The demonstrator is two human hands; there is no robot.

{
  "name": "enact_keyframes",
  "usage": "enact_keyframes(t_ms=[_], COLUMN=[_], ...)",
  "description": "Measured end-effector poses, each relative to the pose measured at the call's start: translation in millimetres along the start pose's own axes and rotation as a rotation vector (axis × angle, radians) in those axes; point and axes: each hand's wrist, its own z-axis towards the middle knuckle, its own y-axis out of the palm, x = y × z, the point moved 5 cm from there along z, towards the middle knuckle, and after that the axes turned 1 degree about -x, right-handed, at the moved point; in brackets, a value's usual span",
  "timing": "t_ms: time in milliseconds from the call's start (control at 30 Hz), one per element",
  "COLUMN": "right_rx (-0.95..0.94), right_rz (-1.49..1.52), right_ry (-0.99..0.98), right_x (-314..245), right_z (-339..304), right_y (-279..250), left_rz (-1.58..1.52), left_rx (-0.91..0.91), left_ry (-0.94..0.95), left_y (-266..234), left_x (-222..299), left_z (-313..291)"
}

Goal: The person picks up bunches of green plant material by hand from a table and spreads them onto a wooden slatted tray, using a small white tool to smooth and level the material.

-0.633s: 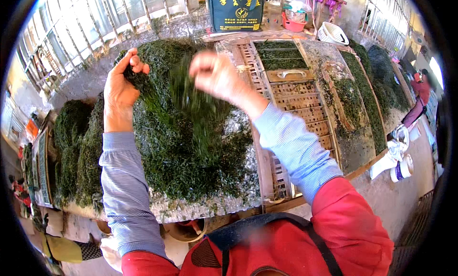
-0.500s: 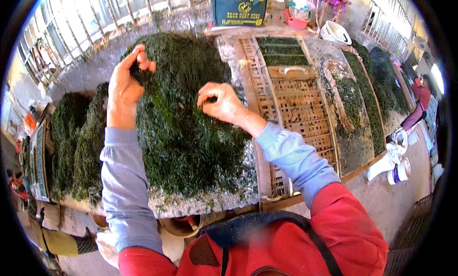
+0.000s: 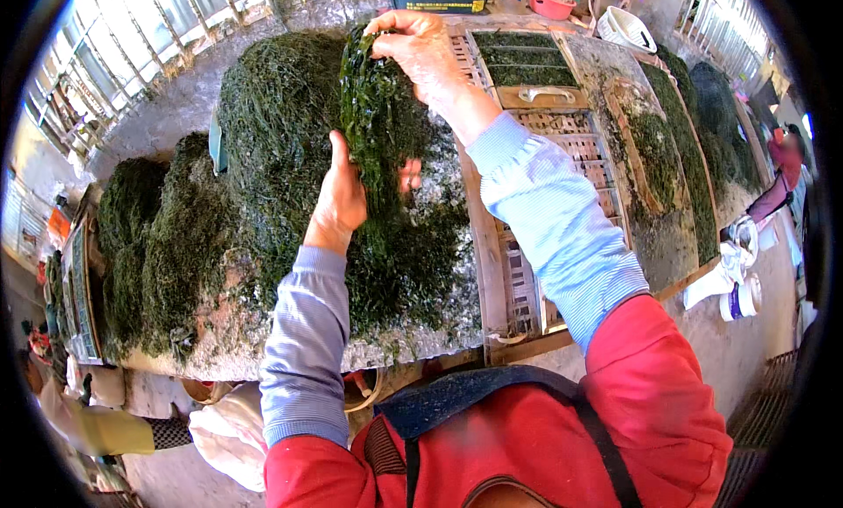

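Observation:
A long bunch of wet dark green seaweed (image 3: pixel 373 113) hangs down in front of me. At its top, the thumb and fingers of my right hand (image 3: pixel 430 58) pinch it. My left hand (image 3: pixel 342 192) is beside the lower half of the bunch, thumb pointing up. Its fingers reach behind the strands, and blurred fingertips show on the right side. A large mound of the same seaweed (image 3: pixel 272 130) lies behind and left of the bunch on a pale, rough worktop (image 3: pixel 413 337). The lower end of the bunch merges with the weed below it.
Further weed heaps (image 3: pixel 180 244) lie at left. On the right are a slatted wooden frame (image 3: pixel 520 284), a wooden board with a white handle (image 3: pixel 536 95) and more weed trays. A white basket (image 3: pixel 625 29) and a red basin (image 3: pixel 553 3) stand behind. Another person (image 3: pixel 784 165) is at far right.
My right hand has risen and now holds up a hanging bunch of seaweed. My left hand has come down and right from the mound's upper left to the bunch, its fingers opening out.

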Motion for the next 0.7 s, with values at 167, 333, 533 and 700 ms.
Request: enact_keyframes(t_ms=[167,333,533,700], right_rx=[-0.184,-0.784,-0.753,-0.599], right_rz=[-0.859,-0.834,-0.390,-0.365], right_ry=[-0.030,0.823,0.332,0.581], right_x=[99.4,175.4,123.2,174.5], right_z=[-44.6,-138.4,-201.4,-228.7], right_y=[-45.8,-74.4,26.7,27.4], left_rz=[0.252,0.257,0.178,0.392], left_rx=[0.103,0.372,0.344,0.291], left_ry=[-0.026,-0.149,0.099,0.230], left_y=[-39.7,-70.3,-16.3,-3.8], left_x=[-53.5,-67.4,-12.1,49.2], left_z=[-42.5,-59.4,-47.0,-36.0])
